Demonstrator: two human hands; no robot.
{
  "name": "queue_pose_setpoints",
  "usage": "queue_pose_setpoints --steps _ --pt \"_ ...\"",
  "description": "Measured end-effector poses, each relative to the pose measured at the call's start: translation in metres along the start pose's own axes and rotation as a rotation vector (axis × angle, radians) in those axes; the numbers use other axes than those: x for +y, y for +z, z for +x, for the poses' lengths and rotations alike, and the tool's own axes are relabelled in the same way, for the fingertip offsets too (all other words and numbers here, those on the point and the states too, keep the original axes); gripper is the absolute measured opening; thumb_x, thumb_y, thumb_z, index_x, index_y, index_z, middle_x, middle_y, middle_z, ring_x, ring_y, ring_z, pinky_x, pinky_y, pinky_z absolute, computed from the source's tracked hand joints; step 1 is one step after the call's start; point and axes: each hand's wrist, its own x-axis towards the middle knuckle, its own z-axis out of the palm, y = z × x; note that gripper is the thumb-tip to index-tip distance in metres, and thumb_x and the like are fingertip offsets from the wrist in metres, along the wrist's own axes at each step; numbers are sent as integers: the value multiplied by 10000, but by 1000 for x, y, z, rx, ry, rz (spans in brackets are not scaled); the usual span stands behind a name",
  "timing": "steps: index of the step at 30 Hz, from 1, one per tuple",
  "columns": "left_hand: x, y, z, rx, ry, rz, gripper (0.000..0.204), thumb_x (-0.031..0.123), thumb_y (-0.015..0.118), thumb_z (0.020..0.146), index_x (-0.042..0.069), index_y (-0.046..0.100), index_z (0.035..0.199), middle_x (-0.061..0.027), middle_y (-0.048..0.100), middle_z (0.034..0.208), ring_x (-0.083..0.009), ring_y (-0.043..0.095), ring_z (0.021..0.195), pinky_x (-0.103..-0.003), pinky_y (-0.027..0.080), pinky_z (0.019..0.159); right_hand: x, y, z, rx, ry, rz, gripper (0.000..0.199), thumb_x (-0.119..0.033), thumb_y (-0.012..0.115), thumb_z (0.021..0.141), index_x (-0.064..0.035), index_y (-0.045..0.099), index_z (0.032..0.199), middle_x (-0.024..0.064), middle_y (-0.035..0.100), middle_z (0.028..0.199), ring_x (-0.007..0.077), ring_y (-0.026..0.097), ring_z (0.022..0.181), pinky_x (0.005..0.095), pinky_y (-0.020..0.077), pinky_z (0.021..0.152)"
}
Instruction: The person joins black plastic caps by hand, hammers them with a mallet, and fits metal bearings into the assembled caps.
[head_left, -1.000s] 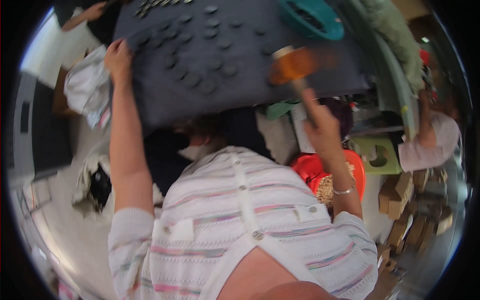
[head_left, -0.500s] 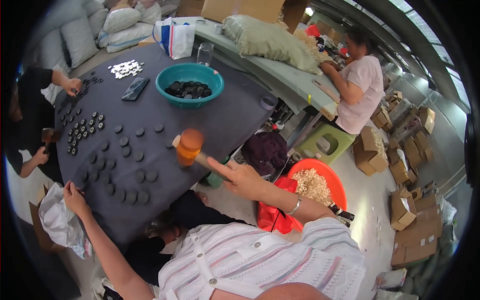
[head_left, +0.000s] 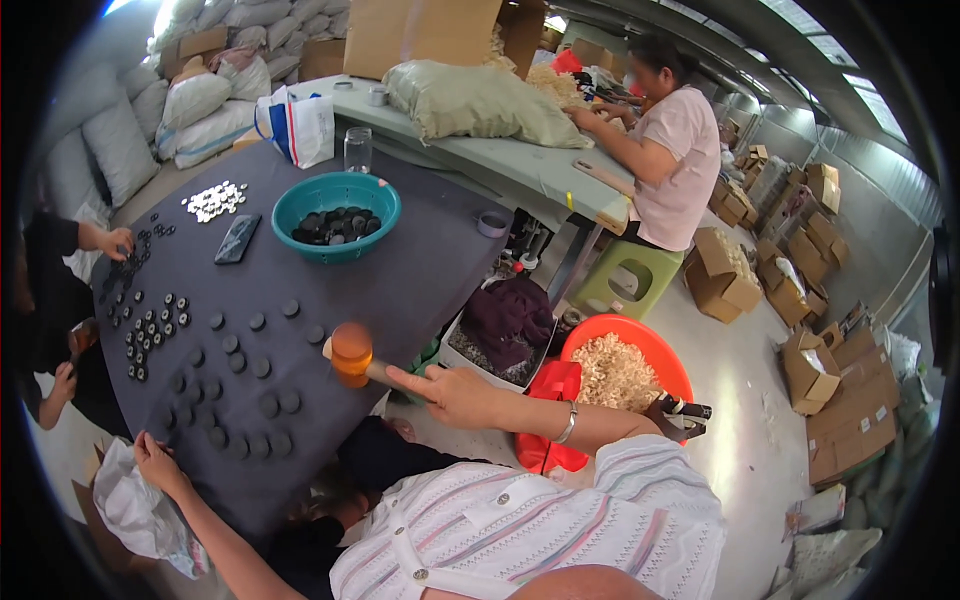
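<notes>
My right hand (head_left: pixel 455 397) is closed round the wooden handle of a mallet (head_left: pixel 352 355) with an orange head. The head is over the table's near right edge, beside a black disc (head_left: pixel 317 334); I cannot tell whether it touches the cloth. My left hand (head_left: pixel 158 466) lies at the table's near left edge, fingers apart on the dark cloth, next to a white plastic bag (head_left: pixel 145 505). Several black discs (head_left: pixel 233 361) are spread between my hands. Farther left, several black rings with pale centres (head_left: pixel 152 330) stand grouped.
A teal basin (head_left: pixel 337 254) holds more black discs. Near it are a phone (head_left: pixel 238 239), white pieces (head_left: pixel 215 201), a glass jar (head_left: pixel 358 150) and a tape roll (head_left: pixel 491 223). At left, a co-worker's hand (head_left: pixel 62 385) holds a hammer. A red tub (head_left: pixel 665 350) of shavings stands right.
The view has swung, so the table sits farther left in it. My right hand still grips the mallet beside the same disc, and my left hand stays at the table edge.
</notes>
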Motion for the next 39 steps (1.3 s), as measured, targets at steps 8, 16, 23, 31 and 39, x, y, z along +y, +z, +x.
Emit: queue_pose_setpoints --steps 8,16,23,31,39 --pt "-10 -1 4 -15 62 -34 184 179 535 940 30 603 1023 9 502 641 -49 441 505 -200 365 452 0 -4 0 -26 -1 47 756 -27 521 769 -224 290 1461 181 505 808 352 580 716 449 467 646" --pt "-10 -12 5 -27 90 33 231 212 540 932 11 616 1015 -17 548 687 -71 459 515 -219 386 461 -1 -1 -3 -14 -8 80 802 -30 535 753 -258 256 1469 191 527 836 368 581 720 451 475 663" --pt "21 21 -10 7 364 300 271 204 585 878 -20 648 1018 -71 632 806 -117 569 671 -264 470 600 9 -6 6 165 -92 244 715 31 526 702 -162 425 1384 198 495 1313 368 609 975 394 498 860" --pt "16 0 -17 72 37 -75 143 105 597 883 -17 628 950 -53 595 646 -103 549 511 -230 461 468 2 1 15 63 -76 200 780 63 585 701 -210 404 1409 175 560 856 327 559 719 350 473 675" --pt "31 3 -24 34 61 -133 129 102 581 888 -5 628 944 -46 584 642 -101 536 492 -224 440 452 16 -8 50 89 202 739 750 100 531 756 -111 337 1450 61 578 1195 97 572 945 219 455 808"
